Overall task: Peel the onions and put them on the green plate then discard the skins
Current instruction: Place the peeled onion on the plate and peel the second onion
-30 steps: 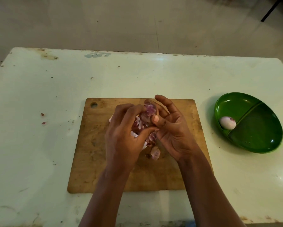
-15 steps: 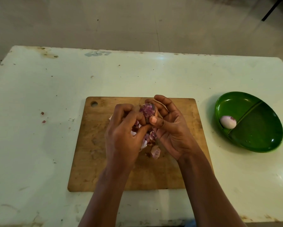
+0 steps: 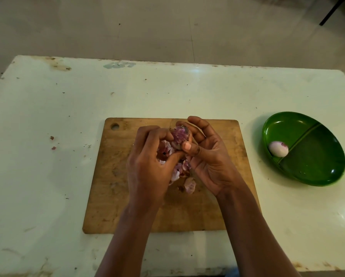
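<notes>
Pale tabletop (image 3: 47, 120), with a wooden board (image 3: 111, 196) under both hands, likely to catch scraps. The right hand (image 3: 207, 158) curls round 1 purple onion (image 3: 180, 134) – steadying it – while the left hand (image 3: 147, 168) pinches loose skins (image 3: 164, 151). 1 peeled onion (image 3: 278, 149) sits on the green plate (image 3: 317, 172).

No legible text, label, brand, number or sign appears on any surface. A faded bluish mark (image 3: 119, 64) near the far edge of the counter (image 3: 47, 108) is too worn to be read as lettering.
</notes>
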{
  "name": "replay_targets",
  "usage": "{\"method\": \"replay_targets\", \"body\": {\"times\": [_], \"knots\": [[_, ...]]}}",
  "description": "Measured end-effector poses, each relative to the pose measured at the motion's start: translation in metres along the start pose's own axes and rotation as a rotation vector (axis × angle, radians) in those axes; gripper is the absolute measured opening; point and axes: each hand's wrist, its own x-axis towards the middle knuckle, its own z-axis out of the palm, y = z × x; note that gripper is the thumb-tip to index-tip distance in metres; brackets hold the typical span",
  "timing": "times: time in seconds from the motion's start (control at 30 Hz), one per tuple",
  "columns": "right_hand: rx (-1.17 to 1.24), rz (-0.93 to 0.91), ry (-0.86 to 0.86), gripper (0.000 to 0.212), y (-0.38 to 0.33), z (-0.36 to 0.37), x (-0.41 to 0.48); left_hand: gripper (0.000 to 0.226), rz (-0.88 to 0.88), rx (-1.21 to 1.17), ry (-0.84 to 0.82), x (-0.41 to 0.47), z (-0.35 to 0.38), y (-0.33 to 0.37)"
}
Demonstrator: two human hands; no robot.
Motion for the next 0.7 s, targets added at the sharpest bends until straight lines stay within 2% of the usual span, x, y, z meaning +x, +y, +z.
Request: {"method": "replay_targets", "body": {"times": [0.2,0.4,0.6,0.7], "knots": [[-0.004,0.000,0.004,0.074,0.0005,0.0007,0.0001,0.030,-0.005,0.027,-0.003,-0.0001,-0.0010,-0.0004],[0.004,-0.002,0.007,0.072,-0.0005,0.0016,0.0000,0.018,0.064,0.034,0.005,-0.0018,0.0009,0.0009],[-0.002,0.010,0.060,0.064,-0.0015,0.0006,-0.0016,0.040,-0.082,-0.139,-0.071,0.0030,-0.0038,0.0019],[0.013,0.000,0.080,0.059,-0.0026,-0.0002,-0.0021,0.031,-0.111,-0.206,-0.063,0.0064,-0.0073,0.0027]]}}
